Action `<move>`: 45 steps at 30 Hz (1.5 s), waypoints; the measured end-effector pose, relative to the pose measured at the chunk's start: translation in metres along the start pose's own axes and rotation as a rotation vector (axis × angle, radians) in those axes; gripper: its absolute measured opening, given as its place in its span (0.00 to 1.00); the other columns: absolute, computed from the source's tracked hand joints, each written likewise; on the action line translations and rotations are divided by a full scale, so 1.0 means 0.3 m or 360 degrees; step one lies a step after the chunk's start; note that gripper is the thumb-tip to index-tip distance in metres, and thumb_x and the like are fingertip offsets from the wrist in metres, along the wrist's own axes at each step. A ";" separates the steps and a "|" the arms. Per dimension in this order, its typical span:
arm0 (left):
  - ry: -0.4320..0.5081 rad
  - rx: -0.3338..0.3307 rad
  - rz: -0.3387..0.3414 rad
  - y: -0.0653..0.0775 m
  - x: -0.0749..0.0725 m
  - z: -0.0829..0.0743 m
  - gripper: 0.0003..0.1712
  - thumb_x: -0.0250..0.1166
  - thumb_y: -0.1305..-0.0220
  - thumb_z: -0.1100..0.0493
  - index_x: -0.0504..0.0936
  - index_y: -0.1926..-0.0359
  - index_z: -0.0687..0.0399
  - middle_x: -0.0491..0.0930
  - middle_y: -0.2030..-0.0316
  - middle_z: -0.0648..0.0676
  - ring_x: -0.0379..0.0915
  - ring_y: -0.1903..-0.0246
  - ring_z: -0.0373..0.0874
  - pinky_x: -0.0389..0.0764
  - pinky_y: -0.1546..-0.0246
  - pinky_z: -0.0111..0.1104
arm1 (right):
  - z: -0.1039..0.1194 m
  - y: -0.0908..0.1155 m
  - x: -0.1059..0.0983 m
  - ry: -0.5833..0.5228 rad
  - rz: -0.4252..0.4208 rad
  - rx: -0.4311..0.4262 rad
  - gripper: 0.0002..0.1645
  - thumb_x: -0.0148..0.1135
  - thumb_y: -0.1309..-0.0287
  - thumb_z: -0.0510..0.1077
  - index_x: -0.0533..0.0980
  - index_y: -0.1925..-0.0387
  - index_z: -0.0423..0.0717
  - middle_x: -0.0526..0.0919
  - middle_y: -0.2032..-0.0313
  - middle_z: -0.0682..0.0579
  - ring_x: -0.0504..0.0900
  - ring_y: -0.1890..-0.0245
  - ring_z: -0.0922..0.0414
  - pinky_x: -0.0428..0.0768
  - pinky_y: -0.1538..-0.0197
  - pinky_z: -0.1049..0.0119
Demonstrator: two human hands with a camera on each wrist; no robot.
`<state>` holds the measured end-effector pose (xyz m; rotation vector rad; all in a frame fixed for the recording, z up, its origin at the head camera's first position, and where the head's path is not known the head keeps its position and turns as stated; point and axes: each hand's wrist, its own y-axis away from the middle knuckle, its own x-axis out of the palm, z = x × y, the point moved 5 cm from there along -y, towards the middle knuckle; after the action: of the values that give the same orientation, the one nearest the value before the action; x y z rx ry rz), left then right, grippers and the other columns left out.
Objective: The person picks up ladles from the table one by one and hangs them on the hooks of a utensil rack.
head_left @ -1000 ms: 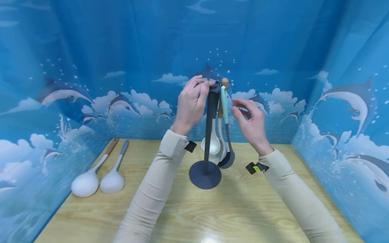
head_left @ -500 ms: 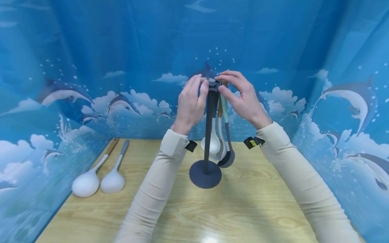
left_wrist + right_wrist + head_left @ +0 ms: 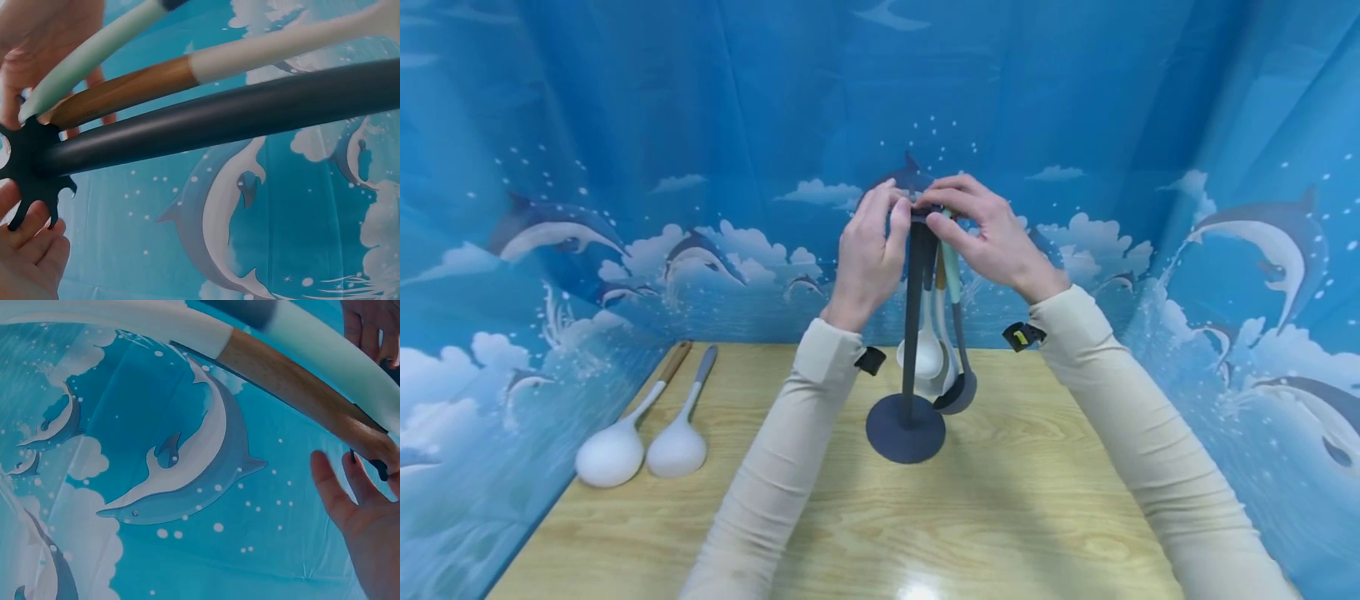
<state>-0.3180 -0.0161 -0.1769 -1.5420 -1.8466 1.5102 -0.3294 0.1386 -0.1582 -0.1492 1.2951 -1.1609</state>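
Observation:
A dark utensil stand [image 3: 906, 429] stands upright, its hooked top [image 3: 28, 150] between both hands. My left hand [image 3: 868, 250] holds the hooks from the left, fingers curled at them in the left wrist view. From the right, my right hand [image 3: 988, 237] grips the top with thumb and fingers, beside the handle ends. A dark ladle with a mint-green handle [image 3: 952, 271] hangs on the right. Beside it hangs a pale utensil with a wooden handle [image 3: 281, 381]. A white ladle [image 3: 928, 357] hangs behind the pole. The fingertips' exact contact is partly hidden.
Two white ladles lie bowl-down on the wooden table [image 3: 1000, 517] at the left, one with a wooden handle [image 3: 677, 360], one with a grey handle [image 3: 706, 364]. A blue dolphin-print curtain [image 3: 1060, 100] encloses the back and sides.
My right hand has moved up and left from beside the mint-green handle to the stand's top. The left hand has stayed there. The hanging utensils have barely shifted.

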 end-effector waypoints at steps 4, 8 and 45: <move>-0.0027 -0.0001 -0.0008 0.001 0.009 0.004 0.22 0.41 0.21 0.52 0.76 0.45 0.57 0.73 0.37 0.58 0.61 0.30 0.46 0.67 0.32 0.41 | -0.004 0.000 0.006 0.0015 -0.0007 -0.0037 0.29 0.49 0.30 0.63 0.77 0.40 0.50 0.74 0.40 0.50 0.75 0.47 0.52 0.75 0.46 0.53; -0.0039 -0.0022 0.0002 0.008 0.006 0.012 0.23 0.41 0.21 0.50 0.72 0.36 0.55 0.69 0.32 0.56 0.59 0.29 0.43 0.65 0.31 0.40 | -0.003 -0.002 0.011 0.0065 0.0042 -0.0033 0.32 0.46 0.30 0.65 0.75 0.38 0.51 0.73 0.38 0.50 0.73 0.47 0.52 0.75 0.51 0.55; -0.0381 -0.0263 0.0291 0.373 -0.059 0.283 0.35 0.50 0.24 0.45 0.56 0.25 0.55 0.74 0.38 0.62 0.69 0.37 0.58 0.67 0.35 0.52 | 0.018 -0.010 -0.006 0.0073 0.0132 0.0052 0.24 0.52 0.30 0.60 0.77 0.40 0.57 0.73 0.37 0.53 0.73 0.41 0.53 0.77 0.45 0.49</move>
<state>-0.3159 -0.0893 -0.2981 -1.7096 -2.0552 1.7278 -0.3267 0.1358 -0.1532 -0.0447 1.3098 -1.1195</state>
